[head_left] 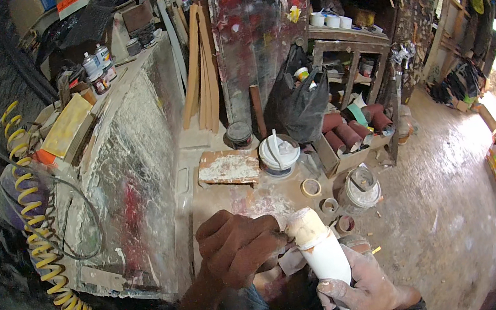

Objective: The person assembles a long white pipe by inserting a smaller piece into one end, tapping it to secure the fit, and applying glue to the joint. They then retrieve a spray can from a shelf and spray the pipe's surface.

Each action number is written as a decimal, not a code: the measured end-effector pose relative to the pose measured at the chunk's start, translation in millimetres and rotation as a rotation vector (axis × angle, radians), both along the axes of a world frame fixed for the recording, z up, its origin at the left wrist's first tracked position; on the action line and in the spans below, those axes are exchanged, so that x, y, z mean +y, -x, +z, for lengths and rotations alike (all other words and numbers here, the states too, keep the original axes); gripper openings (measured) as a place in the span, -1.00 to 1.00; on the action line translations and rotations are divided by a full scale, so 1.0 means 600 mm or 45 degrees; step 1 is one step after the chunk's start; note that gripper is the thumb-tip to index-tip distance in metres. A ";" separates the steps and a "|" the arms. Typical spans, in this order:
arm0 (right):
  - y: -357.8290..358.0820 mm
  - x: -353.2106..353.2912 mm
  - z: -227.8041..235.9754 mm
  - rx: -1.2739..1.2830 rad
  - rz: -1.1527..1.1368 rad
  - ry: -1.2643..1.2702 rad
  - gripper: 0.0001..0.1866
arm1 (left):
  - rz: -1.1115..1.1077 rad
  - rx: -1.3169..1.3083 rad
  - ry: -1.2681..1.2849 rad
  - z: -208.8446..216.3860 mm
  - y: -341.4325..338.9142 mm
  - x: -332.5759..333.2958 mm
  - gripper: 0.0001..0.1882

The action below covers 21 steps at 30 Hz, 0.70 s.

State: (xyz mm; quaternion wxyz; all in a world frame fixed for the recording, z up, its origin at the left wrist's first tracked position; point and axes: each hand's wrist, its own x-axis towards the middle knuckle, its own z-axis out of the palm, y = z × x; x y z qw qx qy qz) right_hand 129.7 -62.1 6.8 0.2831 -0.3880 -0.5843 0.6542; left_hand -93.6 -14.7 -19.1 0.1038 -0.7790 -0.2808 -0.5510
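Observation:
My right hand (pixel 371 283) is wrapped round a white, smooth, tube-like piece (pixel 327 261), with the thumb across its front. The piece stands tilted, and its upper end is a rounded, cream-coloured cap or patch with a rough look. My left hand (pixel 236 252) is closed, the fingers bent together and their tips close beside that cream end. Whether those fingers pinch something small I cannot make out. A pale flat scrap (pixel 291 261) shows just below them.
Ahead lie a plaster-smeared block (pixel 229 167), a white tub (pixel 280 155), rolls of tape (pixel 311 187) and a lidded bucket (pixel 359 190). A box of dark red rolls (pixel 346 135) stands behind. A yellow coiled hose (pixel 47 259) hangs at left beside a paint-smeared cabinet (pixel 132 190).

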 end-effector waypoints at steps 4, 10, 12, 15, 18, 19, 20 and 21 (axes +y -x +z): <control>-0.002 0.008 0.007 -0.065 -0.011 -0.079 -0.56 | -0.104 -0.375 0.002 0.003 -0.022 0.013 -0.69; -0.006 0.002 -0.004 0.015 -0.060 -0.026 -0.53 | -0.024 -0.218 0.009 0.003 -0.015 -0.007 -0.64; -0.011 0.004 -0.015 0.017 0.093 -0.078 -0.51 | 0.114 -0.089 -0.159 0.000 -0.010 -0.014 -0.65; -0.028 0.027 -0.029 0.271 0.317 0.168 -0.51 | -0.123 -0.124 -0.093 0.001 0.002 -0.012 -0.69; -0.052 0.070 -0.035 0.861 0.334 0.394 -0.59 | -0.221 -0.339 0.137 0.012 0.022 0.002 -0.78; -0.057 0.078 -0.035 1.091 0.309 0.430 -0.62 | -0.197 -0.423 0.203 0.017 0.031 0.010 -0.81; -0.060 0.082 -0.035 1.412 0.236 0.485 -0.66 | -0.172 -0.510 0.269 0.021 0.037 0.018 -0.83; -0.060 0.082 -0.035 0.908 0.109 0.332 -0.68 | -0.152 -0.605 0.334 0.021 0.039 0.027 -0.85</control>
